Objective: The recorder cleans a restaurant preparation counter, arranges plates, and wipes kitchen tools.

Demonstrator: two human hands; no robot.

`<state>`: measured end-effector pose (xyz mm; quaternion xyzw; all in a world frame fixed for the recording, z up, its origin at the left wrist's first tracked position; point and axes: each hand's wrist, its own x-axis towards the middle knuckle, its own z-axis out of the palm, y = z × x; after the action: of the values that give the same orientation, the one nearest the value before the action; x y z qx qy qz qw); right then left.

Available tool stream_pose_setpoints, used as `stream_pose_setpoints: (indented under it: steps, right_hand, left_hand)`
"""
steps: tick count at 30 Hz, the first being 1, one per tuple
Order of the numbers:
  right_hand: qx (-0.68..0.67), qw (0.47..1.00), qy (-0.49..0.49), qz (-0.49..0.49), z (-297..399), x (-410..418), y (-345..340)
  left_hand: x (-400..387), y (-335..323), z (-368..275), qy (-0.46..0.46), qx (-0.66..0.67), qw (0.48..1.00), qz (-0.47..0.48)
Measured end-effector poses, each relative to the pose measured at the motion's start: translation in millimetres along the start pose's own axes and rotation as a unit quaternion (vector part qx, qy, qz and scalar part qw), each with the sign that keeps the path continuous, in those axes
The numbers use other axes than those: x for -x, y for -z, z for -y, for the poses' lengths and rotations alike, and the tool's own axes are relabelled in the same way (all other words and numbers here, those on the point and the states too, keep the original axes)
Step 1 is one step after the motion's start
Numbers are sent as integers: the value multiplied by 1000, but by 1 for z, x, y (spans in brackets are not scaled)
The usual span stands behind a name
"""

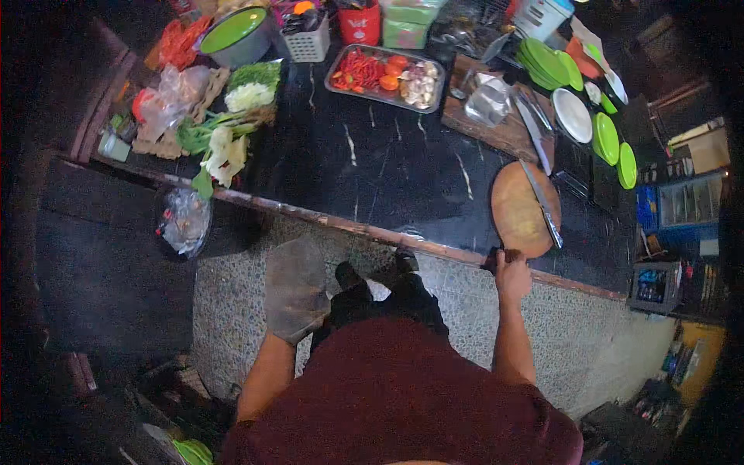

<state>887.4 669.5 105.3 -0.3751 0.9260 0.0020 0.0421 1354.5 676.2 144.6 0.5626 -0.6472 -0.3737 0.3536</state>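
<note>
My left hand, low at the left before the counter, is covered by a greyish, translucent sheet or bag; its fingers are hidden. My right hand is at the counter's front edge, its fingers against the near rim of a round wooden cutting board; a small dark thing shows beside them, and the grip is unclear. A knife lies along the board's right side. Behind it, a rectangular wooden board bears a clear plastic container and a large knife.
A metal tray holds red chillies, tomatoes and garlic. Leafy vegetables lie at the counter's left. A plastic-lined bin stands below them. Green plates and a white plate are at the right; the counter edge runs across.
</note>
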Motion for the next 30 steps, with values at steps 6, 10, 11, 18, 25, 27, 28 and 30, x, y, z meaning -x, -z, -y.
stream_pose_setpoints:
  steps: [6,10,11,18,25,27,28,30]
  right_hand:
    - [-26,998,45,-18,6,13,-7]
    - [-35,996,79,8,33,46,-13]
    - [-82,991,107,16,40,55,-17]
    - [-126,977,158,68,131,115,-22]
    - [-117,958,228,127,244,135,-14]
    - [-111,955,244,130,277,141,-6]
    - [-109,948,258,150,291,140,-10]
    - [-117,943,275,147,319,144,-13]
  left_hand:
    - [17,32,2,-110,-341,933,-10]
    - [40,45,23,-72,-367,927,-1]
    - [44,49,28,-67,-366,928,-5]
    - [57,84,36,-61,-340,938,-16]
    - [83,116,34,-71,-341,936,-53]
    - [90,118,24,-40,-353,932,-72]
    - [93,120,20,-8,-361,928,-90]
    - [102,124,23,-9,-391,915,-97]
